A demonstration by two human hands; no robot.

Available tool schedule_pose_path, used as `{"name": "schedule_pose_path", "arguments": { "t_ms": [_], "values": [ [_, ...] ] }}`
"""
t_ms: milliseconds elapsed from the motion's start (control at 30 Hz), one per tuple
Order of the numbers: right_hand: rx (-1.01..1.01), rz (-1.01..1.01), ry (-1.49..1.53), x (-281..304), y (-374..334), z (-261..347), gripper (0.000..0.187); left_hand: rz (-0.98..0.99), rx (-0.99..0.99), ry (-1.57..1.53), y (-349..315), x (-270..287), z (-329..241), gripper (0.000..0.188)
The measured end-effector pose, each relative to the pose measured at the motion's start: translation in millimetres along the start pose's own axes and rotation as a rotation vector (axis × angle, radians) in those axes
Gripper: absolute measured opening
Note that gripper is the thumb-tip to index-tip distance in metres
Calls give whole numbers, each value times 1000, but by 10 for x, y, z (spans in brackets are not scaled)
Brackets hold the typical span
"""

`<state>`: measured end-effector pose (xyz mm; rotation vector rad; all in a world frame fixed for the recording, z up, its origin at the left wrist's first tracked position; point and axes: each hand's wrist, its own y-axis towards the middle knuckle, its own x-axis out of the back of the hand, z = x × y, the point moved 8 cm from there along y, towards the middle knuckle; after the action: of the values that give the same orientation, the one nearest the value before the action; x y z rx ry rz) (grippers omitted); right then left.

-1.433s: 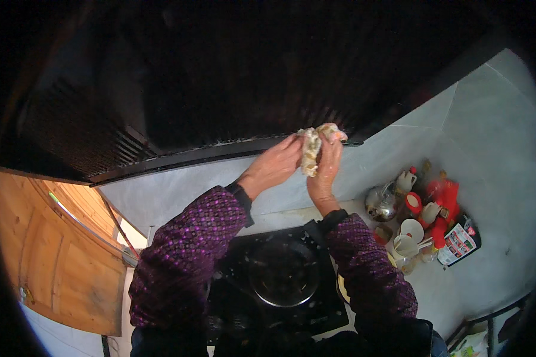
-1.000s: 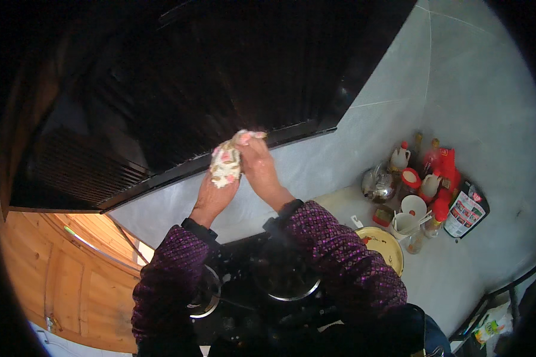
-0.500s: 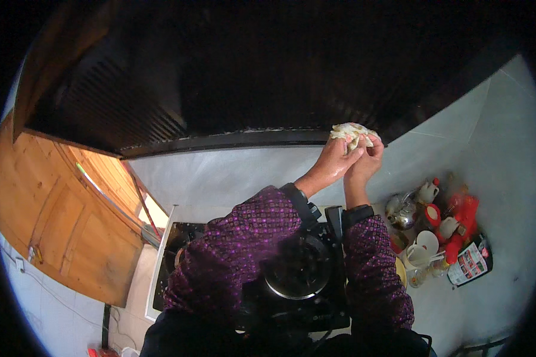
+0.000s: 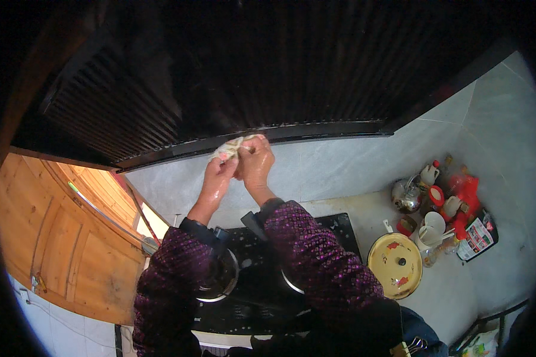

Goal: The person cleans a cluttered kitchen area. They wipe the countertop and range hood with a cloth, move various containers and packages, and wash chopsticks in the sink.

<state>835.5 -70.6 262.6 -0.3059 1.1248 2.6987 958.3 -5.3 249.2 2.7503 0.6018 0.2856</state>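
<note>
A crumpled off-white cloth [image 4: 228,147] is bunched in my two hands at the lower front edge of a black range hood [image 4: 315,131]. My left hand [image 4: 218,179] is closed on the cloth's near side. My right hand [image 4: 257,165], just right of it, grips the cloth too, its fingers curled near the hood's rim. Both hands look wet. Part of the cloth is hidden behind the fingers. Dark purple patterned sleeves reach over the cooktop.
Below my arms lies a black two-burner cooktop [image 4: 250,306]. To its right are a yellow lidded pot [image 4: 393,271], a metal kettle [image 4: 406,195], a white container with utensils [image 4: 426,241] and red bags [image 4: 467,205]. A wooden door [image 4: 65,232] stands at the left.
Both hands have moved left along the hood's edge with the cloth. The view has shifted, and the yellow pot, mostly hidden by my arm before, now shows.
</note>
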Motion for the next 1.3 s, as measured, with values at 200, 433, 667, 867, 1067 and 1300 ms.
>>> {"name": "schedule_pose_path", "arguments": {
  "t_ms": [200,433,667,867,1067,1300],
  "values": [
    [-115,30,149,511,91,9,7,278,34,-237,-181,-458,-135,41],
    [-339,-250,498,1933,1016,-797,11,543,21,-461,-10,-2106,-293,62],
    [-510,-124,807,2119,1295,-884,26,570,201,-398,135,-2779,-257,66],
    [-457,-280,706,1574,994,-717,25,541,199,-386,285,-2168,-239,41],
    [-325,-312,537,795,571,-358,12,381,146,-228,337,-1232,-218,26],
    [-194,-331,238,-320,-122,59,15,296,122,-283,271,325,-207,26]
  ]
}}
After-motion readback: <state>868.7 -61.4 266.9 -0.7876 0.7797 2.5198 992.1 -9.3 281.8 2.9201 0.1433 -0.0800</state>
